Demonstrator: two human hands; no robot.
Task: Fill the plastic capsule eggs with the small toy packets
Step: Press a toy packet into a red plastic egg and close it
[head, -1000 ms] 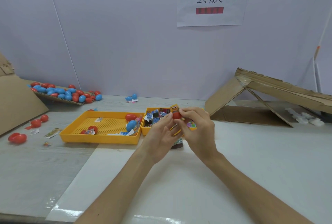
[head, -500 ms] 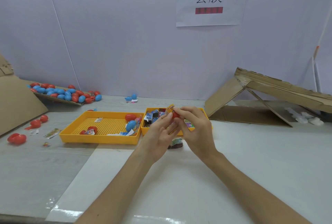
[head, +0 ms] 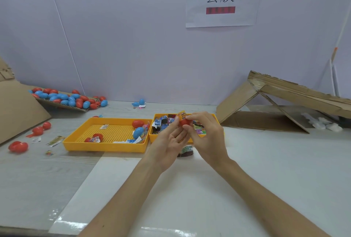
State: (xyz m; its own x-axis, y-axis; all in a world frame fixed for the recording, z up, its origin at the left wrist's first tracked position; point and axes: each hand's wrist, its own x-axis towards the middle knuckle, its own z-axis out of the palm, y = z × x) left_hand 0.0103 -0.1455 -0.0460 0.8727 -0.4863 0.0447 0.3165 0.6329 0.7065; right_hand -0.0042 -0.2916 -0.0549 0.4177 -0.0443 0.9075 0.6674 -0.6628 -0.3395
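Observation:
Both hands meet in front of the smaller yellow tray (head: 215,116), which holds several small toy packets (head: 161,123). My right hand (head: 206,138) pinches a red capsule egg half (head: 184,122) between thumb and fingers. An orange toy packet (head: 182,115) sticks up out of the red half. My left hand (head: 169,142) is palm up beside it, its fingertips touching the egg and packet from the left. A larger yellow perforated tray (head: 106,142) to the left holds a red egg (head: 138,123), a blue egg (head: 138,132) and some packets.
A heap of red and blue eggs (head: 66,99) lies on cardboard at the back left. Loose red eggs (head: 18,146) and packets lie on the left of the table. A folded cardboard piece (head: 281,103) stands at the right. A small roll (head: 186,151) lies under my hands.
The hands stay joined on the red egg half; the orange packet has sunk a little lower into it than one second ago. The view barely shifted.

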